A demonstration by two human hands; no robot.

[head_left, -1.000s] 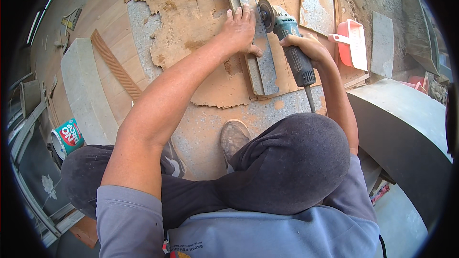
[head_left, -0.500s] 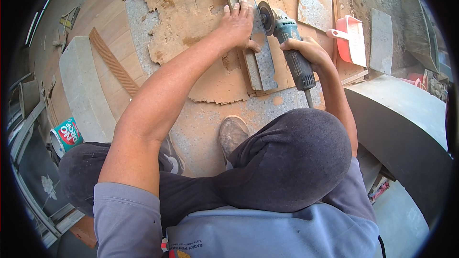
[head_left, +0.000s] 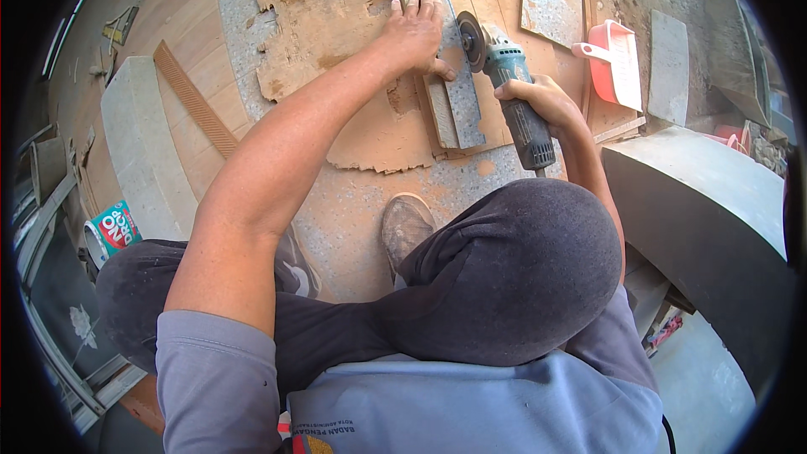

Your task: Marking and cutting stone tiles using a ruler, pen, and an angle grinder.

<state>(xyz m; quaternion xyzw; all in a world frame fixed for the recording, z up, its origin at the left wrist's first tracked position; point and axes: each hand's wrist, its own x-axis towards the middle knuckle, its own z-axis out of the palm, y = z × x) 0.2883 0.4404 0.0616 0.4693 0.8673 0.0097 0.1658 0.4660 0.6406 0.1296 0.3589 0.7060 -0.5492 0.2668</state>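
My right hand (head_left: 551, 103) is wrapped around the dark body of a teal-and-black angle grinder (head_left: 530, 136). Its thin round disc (head_left: 472, 42) stands on edge at the right side of a long grey speckled strip (head_left: 461, 105). Whether the disc touches the strip, I cannot tell. My left hand (head_left: 412, 40) lies on the strip with fingers spread and thumb out, just left of the disc. Beneath the strip are wooden pieces and a worn, ragged-edged plywood sheet (head_left: 311, 34). The grinder's cord end runs down behind my knee.
A pink-and-white dustpan (head_left: 618, 63) lies right of the grinder. At far right curves a grey panel (head_left: 698, 176). Leftward are a pale board (head_left: 143, 134), a ridged brown strip (head_left: 193, 97) and a paint can (head_left: 116, 231). My shoe (head_left: 408, 223) stands near the plywood's edge.
The grinder and its disc have shifted slightly toward me along the strip. My left hand keeps its place on the strip. The whole view has tilted a little.
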